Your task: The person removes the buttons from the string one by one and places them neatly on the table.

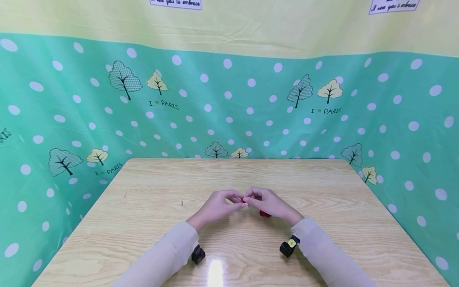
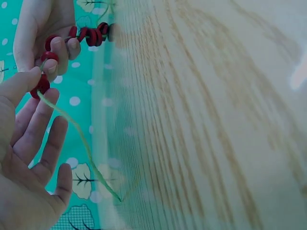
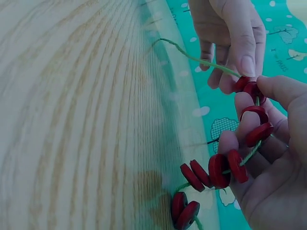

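Dotted curtain (image 1: 229,105) at 12 o'clock, left hand (image 1: 218,205) and right hand (image 1: 270,204) pinching red discs (image 3: 219,171), mostly hidden in head view, green cord (image 3: 178,47) clear only from wrists

Passing room on tabletop (image 1: 157,179) to the far side, plus left and right beyond both sleeves (image 1: 161,253); left hand (image 1: 222,204) and right hand (image 1: 269,203) meet and close off the middle; gap between sleeves free from near side, narrowed by black wrist devices (image 1: 198,254); red beads (image 3: 219,171) dangle by right hand; green string (image 2: 82,132) trails past left hand; curtain (image 1: 244,95) walls far, left, right.
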A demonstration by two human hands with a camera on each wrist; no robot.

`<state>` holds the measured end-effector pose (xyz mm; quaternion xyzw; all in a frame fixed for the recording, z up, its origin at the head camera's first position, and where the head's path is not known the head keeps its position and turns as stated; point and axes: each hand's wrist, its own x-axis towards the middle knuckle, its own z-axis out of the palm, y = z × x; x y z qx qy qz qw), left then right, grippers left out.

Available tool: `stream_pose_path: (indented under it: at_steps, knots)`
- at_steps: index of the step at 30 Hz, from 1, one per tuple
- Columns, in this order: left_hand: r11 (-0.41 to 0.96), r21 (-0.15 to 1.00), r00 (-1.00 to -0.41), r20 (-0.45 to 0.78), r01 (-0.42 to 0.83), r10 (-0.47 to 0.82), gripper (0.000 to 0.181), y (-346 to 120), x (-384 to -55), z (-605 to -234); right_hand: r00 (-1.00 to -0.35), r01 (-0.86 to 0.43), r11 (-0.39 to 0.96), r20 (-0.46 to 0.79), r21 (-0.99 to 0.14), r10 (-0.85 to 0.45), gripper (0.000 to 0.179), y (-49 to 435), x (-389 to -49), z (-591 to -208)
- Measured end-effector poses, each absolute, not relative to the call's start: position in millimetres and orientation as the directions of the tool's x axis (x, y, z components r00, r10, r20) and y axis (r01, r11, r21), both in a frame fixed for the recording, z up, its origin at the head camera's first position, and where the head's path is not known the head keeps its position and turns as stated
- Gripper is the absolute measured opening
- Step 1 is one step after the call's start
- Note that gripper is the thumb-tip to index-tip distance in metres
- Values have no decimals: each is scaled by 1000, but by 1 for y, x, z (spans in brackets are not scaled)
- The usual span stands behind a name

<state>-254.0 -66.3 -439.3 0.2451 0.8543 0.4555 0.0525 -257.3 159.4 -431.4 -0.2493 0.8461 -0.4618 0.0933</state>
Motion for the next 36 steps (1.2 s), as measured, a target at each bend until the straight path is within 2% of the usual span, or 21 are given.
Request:
stream_pose_path:
  at_steps: [17, 27, 36]
  knots:
    - [488, 796, -895, 143, 358, 423, 21, -65, -254, -436, -865, -287, 442, 32, -850, -500, 17, 165, -258, -435]
    - [464, 810, -897, 161, 359, 412, 22, -66, -255, -435, -840, -328, 417, 59, -848, -539, 19, 167, -255, -432]
    - [428, 835, -901, 167, 345, 401, 27, -66, -255, -433, -842, -231, 394, -20, -890, -538, 17, 169, -256, -435]
